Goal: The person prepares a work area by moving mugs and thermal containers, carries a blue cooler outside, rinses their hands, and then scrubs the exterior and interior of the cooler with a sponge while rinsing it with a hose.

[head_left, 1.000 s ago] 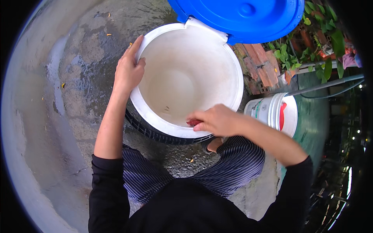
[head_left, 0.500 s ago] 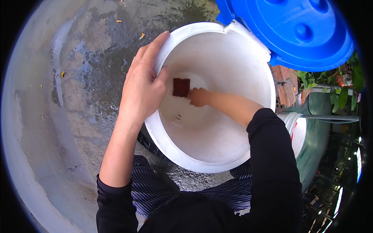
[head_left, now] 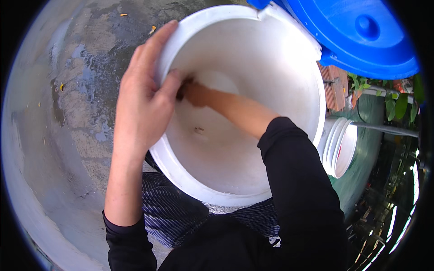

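Observation:
A large round white bin (head_left: 237,195) is tipped open toward me, its blue lid (head_left: 343,34) swung back at the upper right. My left hand (head_left: 147,92) holds the bin's left rim, thumb on the inner side and fingers along the outside. Deep inside, my right hand (head_left: 198,94) is closed on a dark red-brown scouring pad (head_left: 181,88), which lies against the left inner wall, close to the left thumb. Motion smears the pad and the right fingers, and the left hand's thumb is near its edge. Small dark marks (head_left: 199,130) show on the inner surface.
To the right of the bin lies a white ribbed bucket (head_left: 334,147) on its side. Bricks (head_left: 333,88) and green plants (head_left: 400,106) stand beyond it. Wet concrete floor (head_left: 86,122) stretches to the left, with a few yellow leaf bits. My knees are against the bin's near side.
My right hand has carried the scouring pad leftward and up, from the bin's bottom to its left wall. The left hand still holds the rim; the whole view has shifted slightly.

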Tool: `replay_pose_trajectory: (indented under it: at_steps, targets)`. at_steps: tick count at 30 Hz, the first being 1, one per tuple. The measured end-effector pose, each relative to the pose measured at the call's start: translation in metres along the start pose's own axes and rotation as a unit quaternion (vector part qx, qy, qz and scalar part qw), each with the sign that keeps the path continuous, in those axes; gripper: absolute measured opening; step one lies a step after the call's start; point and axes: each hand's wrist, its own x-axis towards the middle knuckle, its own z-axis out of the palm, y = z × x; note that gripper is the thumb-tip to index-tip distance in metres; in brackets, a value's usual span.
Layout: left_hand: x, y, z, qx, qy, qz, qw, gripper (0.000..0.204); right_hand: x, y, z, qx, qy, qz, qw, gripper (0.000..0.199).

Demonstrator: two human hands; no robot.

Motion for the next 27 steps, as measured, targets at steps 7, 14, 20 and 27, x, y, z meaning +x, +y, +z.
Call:
replay_pose_trajectory:
  at_steps: [7, 14, 20, 27]
  targets:
    - [-0.001, -0.001, 0.004, 0.01, 0.007, -0.011, 1.0, 0.051, -0.069, 0.013, -0.003, -0.213, -0.495, 0.193, 0.82, 0.021]
    - [0.001, 0.013, 0.007, -0.02, -0.008, 0.038, 0.999, 0.051, -0.056, -0.049, -0.004, 0.166, -0.472, 0.076, 0.862, 0.018]
    - [-0.002, 0.032, 0.006, 0.008, 0.011, -0.018, 1.0, 0.052, -0.076, -0.038, 0.06, 0.281, -0.373, 0.138, 0.873, 0.021]
    - [0.0, 0.007, 0.003, -0.062, 0.011, -0.01, 0.998, 0.052, -0.09, -0.03, 0.098, 0.294, -0.277, 0.088, 0.911, 0.028]
